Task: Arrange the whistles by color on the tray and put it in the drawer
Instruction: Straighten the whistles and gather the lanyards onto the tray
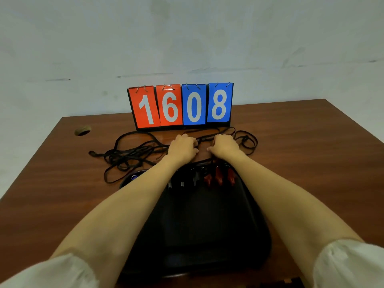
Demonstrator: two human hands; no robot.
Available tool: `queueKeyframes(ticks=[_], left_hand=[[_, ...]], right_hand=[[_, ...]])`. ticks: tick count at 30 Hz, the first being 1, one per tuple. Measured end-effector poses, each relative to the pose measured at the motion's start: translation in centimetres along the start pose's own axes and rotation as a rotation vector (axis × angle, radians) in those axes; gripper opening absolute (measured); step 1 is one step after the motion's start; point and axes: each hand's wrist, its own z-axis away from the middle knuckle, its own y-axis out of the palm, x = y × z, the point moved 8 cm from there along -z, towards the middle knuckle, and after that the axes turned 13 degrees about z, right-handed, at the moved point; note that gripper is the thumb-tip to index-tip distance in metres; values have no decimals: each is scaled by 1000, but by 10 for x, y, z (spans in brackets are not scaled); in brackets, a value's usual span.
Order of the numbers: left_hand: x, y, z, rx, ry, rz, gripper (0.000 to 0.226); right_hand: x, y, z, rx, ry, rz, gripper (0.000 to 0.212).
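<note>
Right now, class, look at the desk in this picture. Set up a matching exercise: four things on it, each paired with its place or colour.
Things:
1. red whistles
2. black whistles
3. cords
4. scoreboard

Descriptions:
A. upright at the desk's far edge
B. tangled, left of the hands
C. right end of the tray's row
D. left part of the tray's row

Pairs: 1-C, 2-D, 3-B, 4-A

I've got the tray [207,221] at six o'clock on the table [311,152], whistles [207,178] lined along its far edge. Cords [133,154] sprawl toward ten o'clock; the scoreboard [180,107] stands at twelve, behind both hands.
</note>
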Motion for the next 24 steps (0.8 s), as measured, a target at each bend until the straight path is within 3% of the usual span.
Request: queueKeyframes(ticks=[4, 7, 11, 16, 19, 24], left_hand=[[17, 16, -11, 83, -15, -72, 39], [32, 18, -12, 83, -31, -58, 36], [29, -3, -5, -48, -9, 48, 28], [-18, -50, 19, -240, 126, 242, 32], [-54, -81, 39, -288, 191, 313, 39], [-92, -123, 75, -234, 276, 690, 31]], right_hand=[[-5, 17, -11, 32, 45, -49, 24], [-13, 16, -11, 0, 98, -228, 19], [-20, -19, 8, -211, 96, -666, 11], [-3, -73, 39, -298, -12, -1042, 9], [15, -118, 64, -343, -150, -997, 15], [38, -188, 115, -445, -317, -911, 9]])
